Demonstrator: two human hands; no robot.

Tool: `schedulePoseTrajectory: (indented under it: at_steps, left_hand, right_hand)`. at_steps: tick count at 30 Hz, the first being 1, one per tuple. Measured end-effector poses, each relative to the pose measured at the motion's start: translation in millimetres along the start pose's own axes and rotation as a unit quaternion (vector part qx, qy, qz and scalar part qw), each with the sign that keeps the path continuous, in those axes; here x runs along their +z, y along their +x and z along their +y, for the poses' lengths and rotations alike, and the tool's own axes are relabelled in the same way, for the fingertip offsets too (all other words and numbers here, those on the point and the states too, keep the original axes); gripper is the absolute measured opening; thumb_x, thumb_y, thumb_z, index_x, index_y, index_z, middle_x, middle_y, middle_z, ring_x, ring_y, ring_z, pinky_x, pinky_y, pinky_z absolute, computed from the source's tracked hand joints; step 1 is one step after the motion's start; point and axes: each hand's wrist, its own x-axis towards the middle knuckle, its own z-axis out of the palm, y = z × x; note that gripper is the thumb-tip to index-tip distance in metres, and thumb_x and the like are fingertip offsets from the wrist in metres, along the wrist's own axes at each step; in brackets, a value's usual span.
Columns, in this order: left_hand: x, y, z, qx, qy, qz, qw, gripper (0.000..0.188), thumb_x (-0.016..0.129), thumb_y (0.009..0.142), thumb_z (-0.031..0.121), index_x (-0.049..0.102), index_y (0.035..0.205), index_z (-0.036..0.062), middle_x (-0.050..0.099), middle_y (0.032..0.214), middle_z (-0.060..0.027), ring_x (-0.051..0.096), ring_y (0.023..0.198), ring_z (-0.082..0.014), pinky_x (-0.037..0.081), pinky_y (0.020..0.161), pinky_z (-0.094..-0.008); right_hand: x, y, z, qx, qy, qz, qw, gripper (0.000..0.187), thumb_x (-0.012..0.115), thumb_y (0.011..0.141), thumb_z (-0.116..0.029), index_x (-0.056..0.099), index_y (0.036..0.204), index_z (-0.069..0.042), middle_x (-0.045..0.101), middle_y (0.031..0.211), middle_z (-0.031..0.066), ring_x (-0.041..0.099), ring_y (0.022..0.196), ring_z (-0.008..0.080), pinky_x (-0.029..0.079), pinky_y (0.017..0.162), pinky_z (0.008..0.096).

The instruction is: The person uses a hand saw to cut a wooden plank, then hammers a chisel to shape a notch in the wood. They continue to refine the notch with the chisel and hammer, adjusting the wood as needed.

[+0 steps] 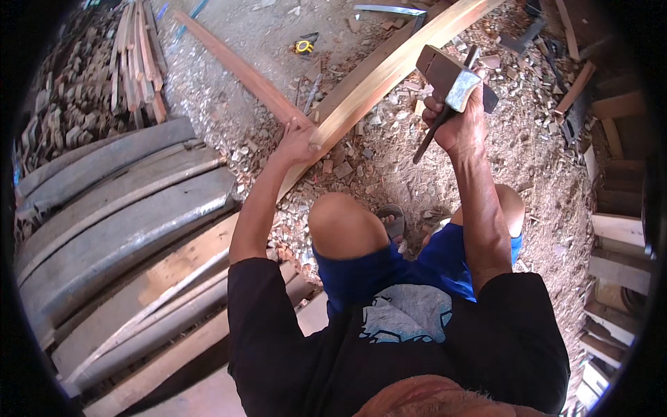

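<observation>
My right hand (462, 125) is raised to the right of a long pale beam (389, 66), closed around a wooden hand plane (436, 64). The plane has a dark body, a shiny grey metal part facing me and a dark rod-like handle across it. It is held clear of the beam. My left hand (299, 144) is closed at the near end of a reddish wooden strip (240, 66), where the strip meets the beam at an angle. Its thumb lies against the beam's side; some fingers are hidden.
Wood chips (379, 170) cover the ground. A yellow-black tape measure (303, 46) and a metal square (390, 10) lie beyond the strip. Stacked planks (132, 208) fill the left; more timber (618, 229) lines the right. Thin sticks (137, 52) lie at the far left.
</observation>
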Motion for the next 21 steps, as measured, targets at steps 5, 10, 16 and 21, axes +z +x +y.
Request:
schedulePoseTrajectory:
  at_steps: [5, 10, 16, 21]
  left_hand:
    - [-26, 2, 31, -0.063, 0.079, -0.020, 0.995, 0.061, 0.077, 0.088, 0.046, 0.064, 0.138, 0.0121, 0.066, 0.138, -0.0203, 0.048, 0.141, -0.0437, 0.027, 0.124, -0.0561]
    - [-38, -5, 47, -0.072, 0.134, 0.018, 0.988, 0.056, 0.075, 0.088, 0.040, 0.065, 0.136, 0.0135, 0.069, 0.132, -0.0145, 0.052, 0.137, -0.0397, 0.034, 0.120, -0.0518]
    - [-45, 9, 57, -0.106, 0.188, -0.044, 0.975, 0.061, 0.079, 0.087, 0.047, 0.065, 0.139, 0.0170, 0.069, 0.131, -0.0147, 0.054, 0.135, -0.0384, 0.036, 0.118, -0.0514]
    - [-46, 16, 58, -0.111, 0.182, -0.088, 0.973, 0.063, 0.079, 0.086, 0.049, 0.065, 0.140, 0.0183, 0.071, 0.129, -0.0146, 0.055, 0.135, -0.0379, 0.038, 0.116, -0.0505]
  right_hand:
    - [14, 11, 7, 0.026, -0.020, 0.027, 0.999, 0.061, 0.050, 0.099, -0.073, 0.067, 0.108, -0.016, 0.054, 0.075, -0.0004, 0.046, 0.059, 0.0153, 0.036, 0.053, 0.0302]
    - [23, 15, 12, 0.028, -0.236, 0.020, 0.971, 0.061, 0.052, 0.101, -0.070, 0.065, 0.107, -0.010, 0.058, 0.079, 0.0020, 0.055, 0.068, 0.0134, 0.043, 0.053, 0.0282]
    - [22, 26, 23, -0.192, -0.693, 0.005, 0.695, 0.070, 0.072, 0.098, -0.050, 0.053, 0.132, 0.008, 0.068, 0.095, 0.0147, 0.066, 0.080, 0.0190, 0.058, 0.069, 0.0348]
    - [34, 41, 30, -0.099, -0.459, -0.033, 0.882, 0.081, 0.071, 0.095, -0.058, 0.054, 0.136, 0.010, 0.071, 0.110, 0.0192, 0.069, 0.103, 0.0269, 0.058, 0.089, 0.0387]
